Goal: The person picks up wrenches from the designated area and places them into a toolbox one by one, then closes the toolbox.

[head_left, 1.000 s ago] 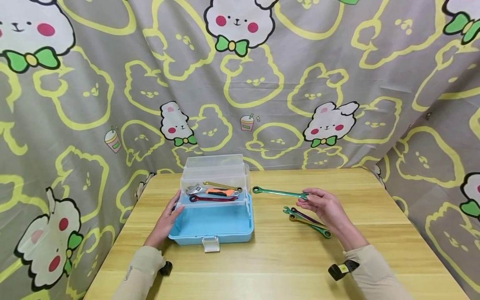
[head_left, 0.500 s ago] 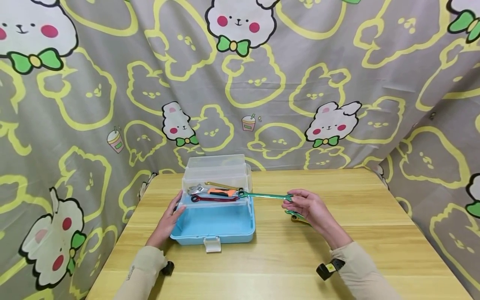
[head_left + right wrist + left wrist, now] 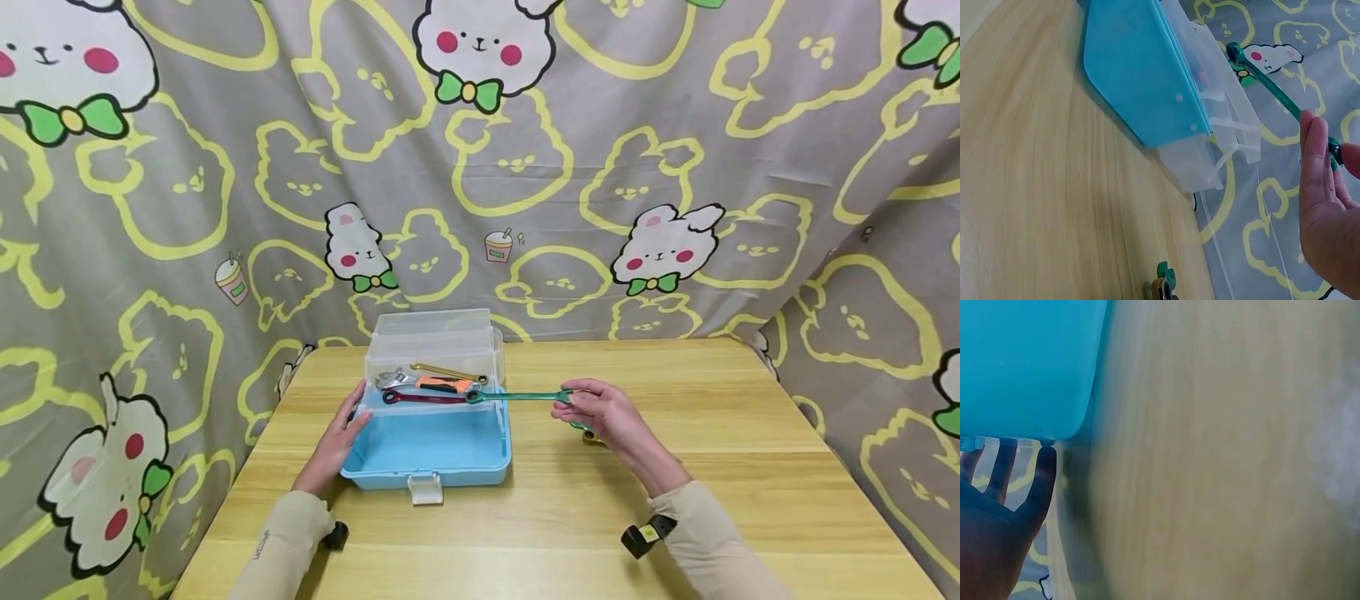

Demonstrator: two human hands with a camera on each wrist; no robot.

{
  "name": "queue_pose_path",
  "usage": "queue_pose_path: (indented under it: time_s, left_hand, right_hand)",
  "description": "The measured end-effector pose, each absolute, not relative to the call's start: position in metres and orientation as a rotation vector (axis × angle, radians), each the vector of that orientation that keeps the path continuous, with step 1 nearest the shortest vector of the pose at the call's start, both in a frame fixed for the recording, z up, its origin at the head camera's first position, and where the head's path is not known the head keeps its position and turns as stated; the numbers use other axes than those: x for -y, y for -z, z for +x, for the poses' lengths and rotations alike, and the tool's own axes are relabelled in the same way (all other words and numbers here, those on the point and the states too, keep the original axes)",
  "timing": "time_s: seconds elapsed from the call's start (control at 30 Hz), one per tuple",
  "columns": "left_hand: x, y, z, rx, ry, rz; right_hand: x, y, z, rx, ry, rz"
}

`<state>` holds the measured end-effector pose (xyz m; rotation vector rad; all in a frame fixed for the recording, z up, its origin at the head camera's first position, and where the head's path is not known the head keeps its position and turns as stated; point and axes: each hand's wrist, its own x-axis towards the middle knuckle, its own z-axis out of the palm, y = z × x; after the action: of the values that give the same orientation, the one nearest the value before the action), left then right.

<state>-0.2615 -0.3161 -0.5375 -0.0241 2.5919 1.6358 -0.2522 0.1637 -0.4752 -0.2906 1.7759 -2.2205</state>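
Observation:
My right hand pinches one end of a green ratchet wrench. The wrench lies level, its ring end above the right part of a clear tray. That tray belongs to an open blue toolbox and holds an adjustable wrench with an orange-and-black handle, a red wrench and a gold wrench. My left hand rests against the toolbox's left side, its thumb at the tray edge. In the left wrist view its spread fingers touch the box rim.
Behind my right hand, more wrenches lie on the wooden table, mostly hidden. The toolbox's clear lid stands raised at the back. A white latch hangs at its front. A patterned curtain closes off the far side.
My right hand has moved left with the green wrench, bringing its ring end from beside the toolbox to over the tray. My left hand stays at the box's side.

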Motion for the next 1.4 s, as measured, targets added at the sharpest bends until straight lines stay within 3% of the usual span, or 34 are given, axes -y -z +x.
queue_pose_path:
  time_s: [1.4]
  left_hand:
    - [0.315,0.537,-0.257,-2.608,-1.652,-0.007]
  right_hand:
    - [-0.093,0.484,-0.274,-1.831,2.195,-0.214]
